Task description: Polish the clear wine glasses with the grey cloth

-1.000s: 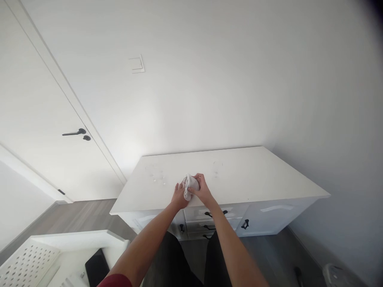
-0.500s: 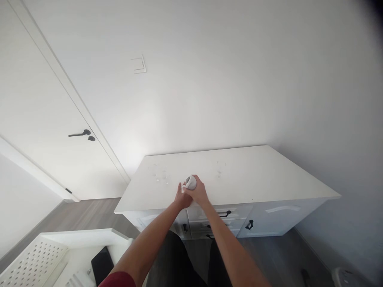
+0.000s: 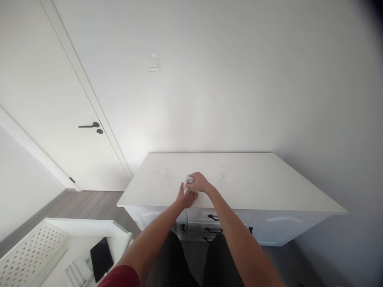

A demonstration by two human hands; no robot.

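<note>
Over the front middle of the white cabinet top (image 3: 254,181), both hands are closed on a small white cup (image 3: 189,180). My left hand (image 3: 186,199) holds it from below and the near side, thumb pointing up. Across its top and right side bends my right hand (image 3: 200,182), with its fingers at the rim. Most of the cup is hidden by the fingers, and I cannot tell whether some white cloth or tissue is also held. Wet ring marks and drops (image 3: 164,173) lie on the surface to the left, and another ring mark (image 3: 225,169) to the right.
Drawers with black handles (image 3: 213,230) are under the top. At lower left, a white shelf unit (image 3: 80,228) carries a black tablet-like device (image 3: 101,259) and a white pack (image 3: 79,272). A door with a dark handle (image 3: 89,125) and a wall switch (image 3: 153,63) are behind.
My right hand has shifted from the cup's right side up over its top. The cup's opening, visible before, is now mostly covered. The camera view has turned slightly.
</note>
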